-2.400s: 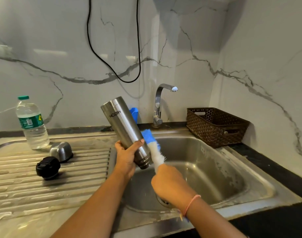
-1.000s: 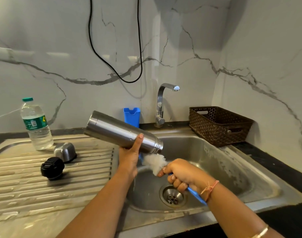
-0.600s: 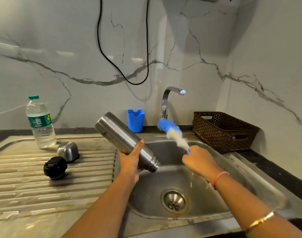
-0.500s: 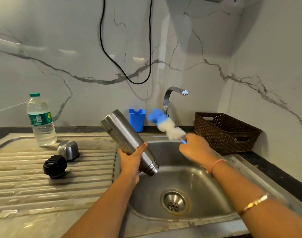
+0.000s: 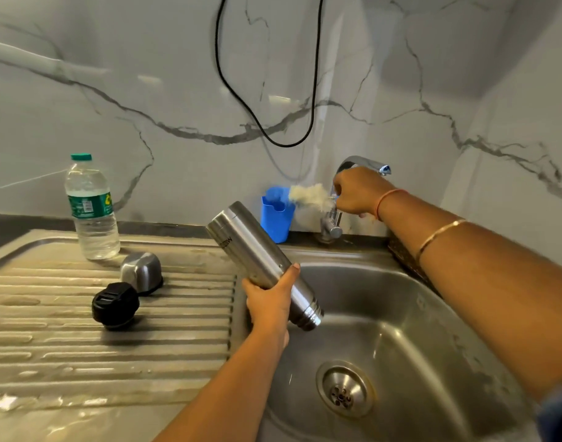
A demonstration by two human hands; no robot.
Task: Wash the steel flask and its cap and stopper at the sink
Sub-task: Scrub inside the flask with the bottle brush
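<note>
Left hand (image 5: pixel 268 303) wrapped around the steel flask (image 5: pixel 264 264), tilted w/ mouth down over the sink (image 5: pixel 433 339). Black stopper (image 5: pixel 115 305) & steel cap (image 5: pixel 141 272) sit on the drainboard (image 5: pixel 82 352), just beside each other. Further back, right hand (image 5: pixel 358 193) grips a bottle brush (image 5: pixel 308 195), bristles at the blue holder (image 5: pixel 277 215) by the tap (image 5: pixel 362 164).

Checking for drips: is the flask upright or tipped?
Tipped: the left hand holds the flask slanted, open mouth down over the sink.
</note>
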